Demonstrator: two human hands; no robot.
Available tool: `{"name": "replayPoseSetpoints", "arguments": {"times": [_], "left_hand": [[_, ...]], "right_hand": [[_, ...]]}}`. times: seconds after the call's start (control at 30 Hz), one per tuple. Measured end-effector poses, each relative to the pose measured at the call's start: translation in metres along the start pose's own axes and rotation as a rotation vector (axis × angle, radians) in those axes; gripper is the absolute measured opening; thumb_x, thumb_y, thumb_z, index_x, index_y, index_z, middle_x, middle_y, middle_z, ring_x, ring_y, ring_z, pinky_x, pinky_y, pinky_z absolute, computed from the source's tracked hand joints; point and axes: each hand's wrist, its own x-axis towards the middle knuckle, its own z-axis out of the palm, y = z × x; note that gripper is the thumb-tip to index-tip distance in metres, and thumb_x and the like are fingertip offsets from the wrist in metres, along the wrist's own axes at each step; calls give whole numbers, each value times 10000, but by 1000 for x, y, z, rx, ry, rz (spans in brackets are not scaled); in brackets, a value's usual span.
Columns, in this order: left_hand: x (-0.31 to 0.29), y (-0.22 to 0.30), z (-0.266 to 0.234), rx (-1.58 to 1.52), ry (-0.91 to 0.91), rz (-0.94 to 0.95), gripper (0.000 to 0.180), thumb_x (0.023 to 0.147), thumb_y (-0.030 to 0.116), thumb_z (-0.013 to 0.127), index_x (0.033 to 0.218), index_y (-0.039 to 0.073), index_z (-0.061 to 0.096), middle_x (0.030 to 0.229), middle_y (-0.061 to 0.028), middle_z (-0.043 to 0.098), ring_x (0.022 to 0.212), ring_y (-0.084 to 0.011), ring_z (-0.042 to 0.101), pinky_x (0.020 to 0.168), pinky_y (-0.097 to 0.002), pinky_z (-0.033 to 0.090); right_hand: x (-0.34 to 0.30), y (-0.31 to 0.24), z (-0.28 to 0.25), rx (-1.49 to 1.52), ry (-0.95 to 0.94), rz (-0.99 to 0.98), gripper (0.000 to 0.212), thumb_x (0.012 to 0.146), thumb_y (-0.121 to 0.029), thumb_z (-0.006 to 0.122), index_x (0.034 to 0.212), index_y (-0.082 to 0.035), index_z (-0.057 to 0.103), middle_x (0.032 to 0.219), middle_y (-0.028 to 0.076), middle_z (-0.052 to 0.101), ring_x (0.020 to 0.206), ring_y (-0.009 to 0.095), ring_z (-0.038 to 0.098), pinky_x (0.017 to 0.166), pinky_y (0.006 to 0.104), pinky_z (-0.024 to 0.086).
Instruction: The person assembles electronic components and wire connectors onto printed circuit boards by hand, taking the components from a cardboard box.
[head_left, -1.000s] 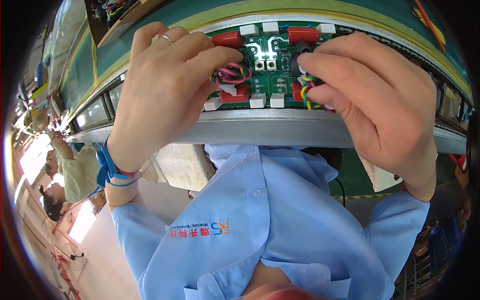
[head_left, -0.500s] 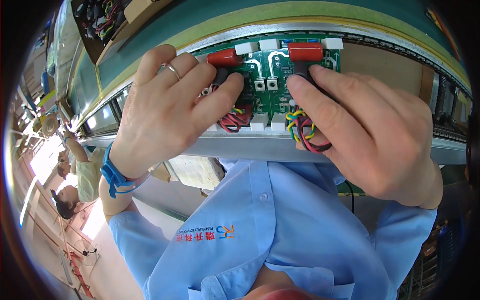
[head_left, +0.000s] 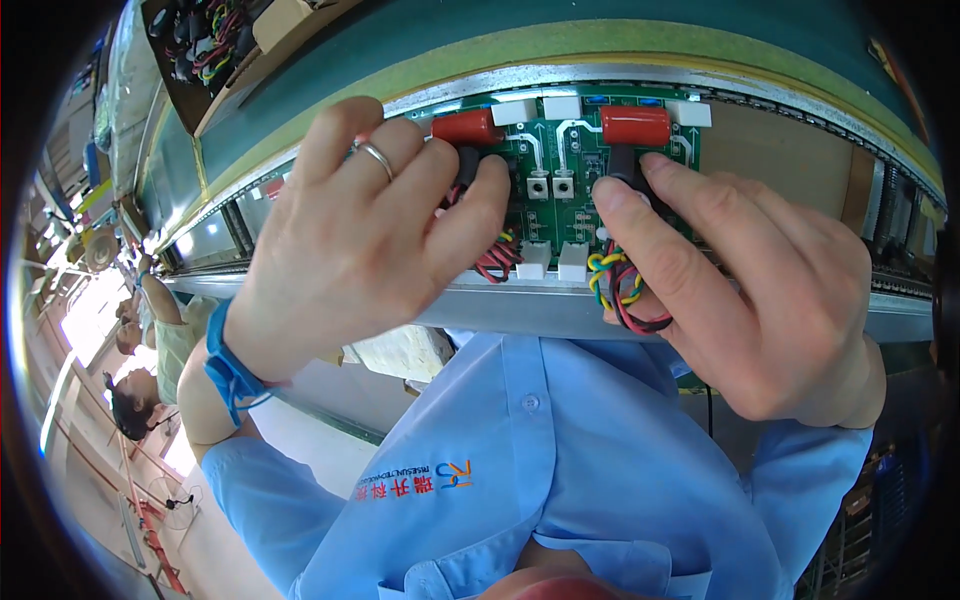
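A green circuit board (head_left: 552,222) lies in a rail track in front of me, carrying red cylindrical components (head_left: 636,126), white blocks (head_left: 562,108) and metal terminals (head_left: 539,187). My left hand (head_left: 360,230) is closed over its left part, thumb and fingers around a black component (head_left: 466,165) mostly hidden by them. Red and black wires (head_left: 497,258) hang below that hand. On the right part, my right hand (head_left: 750,270) pinches another black component (head_left: 624,165) between thumb and index finger. Its twisted yellow-green, red and black wires (head_left: 622,290) bunch beneath the thumb.
A metal rail with a chain (head_left: 790,118) runs behind the board, and a grey rail (head_left: 520,312) runs in front. At the far left stands a cardboard box (head_left: 265,65) of black parts with coloured wires (head_left: 205,45). Another person (head_left: 165,350) works at the left.
The board and both hands appear slightly further right and nearer to me. Both hands keep their grip on the black components.
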Motion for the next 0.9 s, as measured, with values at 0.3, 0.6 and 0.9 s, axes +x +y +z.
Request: {"name": "replayPoseSetpoints", "arguments": {"times": [0.3, 0.6, 0.9], "left_hand": [[2, -5, 3, -136, 59, -20, 497, 658, 176, 640, 1135, 48, 693, 860, -69, 580, 774, -230, 555, 786, -407, 455], [5, -2, -7, -221, 58, -76, 479, 651, 94, 668, 1127, 52, 693, 859, -65, 596, 791, -243, 564, 789, -383, 447], [31, 18, 9, -290, 230, -122, 560, 672, 56, 755, 1218, 98, 639, 867, -59, 649, 854, -263, 613, 814, -376, 449]], "right_hand": [[1, 1, 2, -94, 30, -98, 470, 684, -176, 710, 1111, 21, 727, 952, 232, 683, 735, 278, 696, 581, 326, 586], [10, 4, -32, 28, -148, -20, 471, 727, -212, 748, 1131, 27, 709, 979, 223, 696, 773, 296, 702, 628, 347, 583], [-27, -7, -61, 117, 69, -179, 400, 737, -91, 764, 1105, 45, 689, 949, 174, 724, 712, 255, 693, 597, 331, 552]]}}
